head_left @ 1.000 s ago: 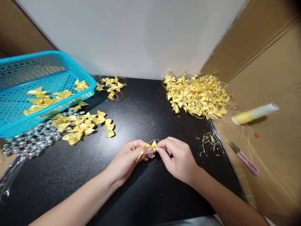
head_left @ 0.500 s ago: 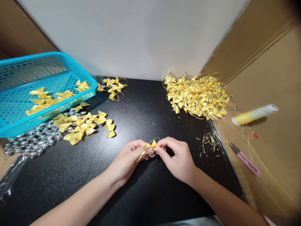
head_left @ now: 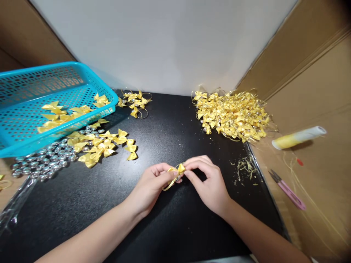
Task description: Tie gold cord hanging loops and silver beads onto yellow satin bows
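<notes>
Near the front middle of the black table (head_left: 153,138), a yellow ribbon bow (head_left: 181,168) is pinched between both hands. My left hand (head_left: 155,184) has its thumb and fingers closed on the bow's left side, with a gold cord (head_left: 168,187) looping below the thumb. From the right, my right hand (head_left: 210,180) pinches the bow's other side with thumb and forefinger. A silver bead (head_left: 177,178) shows partly beneath the bow, mostly covered by fingers.
Left: a blue basket (head_left: 94,116) of bows, silver beads (head_left: 45,160) and loose bows (head_left: 95,148). Back: a small group (head_left: 135,102) and large pile (head_left: 233,115) of corded bows. Right: cord scraps (head_left: 246,168), pink snips (head_left: 289,191) and a tube (head_left: 298,137).
The whole view has shifted slightly, moving the surroundings a little to the right. The bow is turned a bit between my fingers, and less of the silver bead shows.
</notes>
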`<control>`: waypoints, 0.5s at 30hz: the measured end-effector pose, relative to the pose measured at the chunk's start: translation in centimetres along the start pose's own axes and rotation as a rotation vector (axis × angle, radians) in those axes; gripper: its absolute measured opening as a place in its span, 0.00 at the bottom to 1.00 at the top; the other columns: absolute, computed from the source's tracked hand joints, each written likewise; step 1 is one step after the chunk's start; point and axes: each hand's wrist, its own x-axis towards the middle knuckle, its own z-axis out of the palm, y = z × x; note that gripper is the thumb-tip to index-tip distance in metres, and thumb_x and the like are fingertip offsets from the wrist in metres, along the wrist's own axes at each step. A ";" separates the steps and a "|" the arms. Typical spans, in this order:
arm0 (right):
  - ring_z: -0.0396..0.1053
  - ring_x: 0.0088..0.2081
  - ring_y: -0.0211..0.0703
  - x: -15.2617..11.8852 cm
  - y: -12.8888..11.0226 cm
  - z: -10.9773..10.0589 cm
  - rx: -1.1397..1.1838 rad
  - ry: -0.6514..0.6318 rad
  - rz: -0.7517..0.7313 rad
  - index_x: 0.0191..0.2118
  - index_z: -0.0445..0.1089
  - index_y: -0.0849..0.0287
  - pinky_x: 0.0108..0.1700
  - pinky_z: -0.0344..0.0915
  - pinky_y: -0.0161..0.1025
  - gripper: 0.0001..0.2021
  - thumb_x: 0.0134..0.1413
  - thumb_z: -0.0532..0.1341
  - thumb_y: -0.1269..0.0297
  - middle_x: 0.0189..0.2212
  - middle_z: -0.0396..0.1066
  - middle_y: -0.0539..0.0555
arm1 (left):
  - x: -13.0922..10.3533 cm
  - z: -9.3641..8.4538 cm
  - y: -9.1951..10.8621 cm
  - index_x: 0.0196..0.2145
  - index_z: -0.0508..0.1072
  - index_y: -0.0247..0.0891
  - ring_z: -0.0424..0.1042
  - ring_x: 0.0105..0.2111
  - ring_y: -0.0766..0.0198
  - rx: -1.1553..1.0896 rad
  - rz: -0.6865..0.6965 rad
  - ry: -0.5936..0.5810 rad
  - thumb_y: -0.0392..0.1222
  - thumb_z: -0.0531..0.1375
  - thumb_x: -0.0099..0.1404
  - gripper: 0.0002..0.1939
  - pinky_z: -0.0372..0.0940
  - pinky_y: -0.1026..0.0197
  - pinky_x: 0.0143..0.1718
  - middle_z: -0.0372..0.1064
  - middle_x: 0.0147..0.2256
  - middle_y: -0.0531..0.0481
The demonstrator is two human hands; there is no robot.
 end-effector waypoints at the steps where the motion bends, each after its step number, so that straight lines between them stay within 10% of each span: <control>1: 0.70 0.39 0.45 -0.2 -0.1 0.1 -0.051 0.067 -0.028 0.30 0.73 0.56 0.43 0.67 0.43 0.05 0.52 0.64 0.73 0.34 0.73 0.53 | -0.1 0.0 -0.1 0.21 0.75 0.34 0.67 0.24 0.68 0.017 0.025 0.022 0.45 0.71 0.49 0.12 0.60 0.66 0.30 0.74 0.22 0.50; 7: 0.64 0.34 0.42 -1.3 -0.6 0.5 -0.262 0.205 -0.349 0.32 0.77 0.52 0.39 0.62 0.44 0.07 0.51 0.65 0.73 0.27 0.67 0.51 | -0.8 0.5 0.0 0.23 0.76 0.37 0.67 0.22 0.66 0.221 0.272 0.171 0.40 0.71 0.49 0.07 0.63 0.64 0.29 0.74 0.22 0.53; 15: 0.64 0.30 0.40 -1.5 -0.4 1.0 -0.366 0.203 -0.312 0.39 0.76 0.54 0.37 0.57 0.43 0.07 0.57 0.62 0.71 0.25 0.69 0.50 | -1.4 0.7 -0.2 0.25 0.80 0.39 0.74 0.30 0.59 0.434 0.426 0.210 0.36 0.67 0.53 0.00 0.67 0.60 0.36 0.79 0.28 0.48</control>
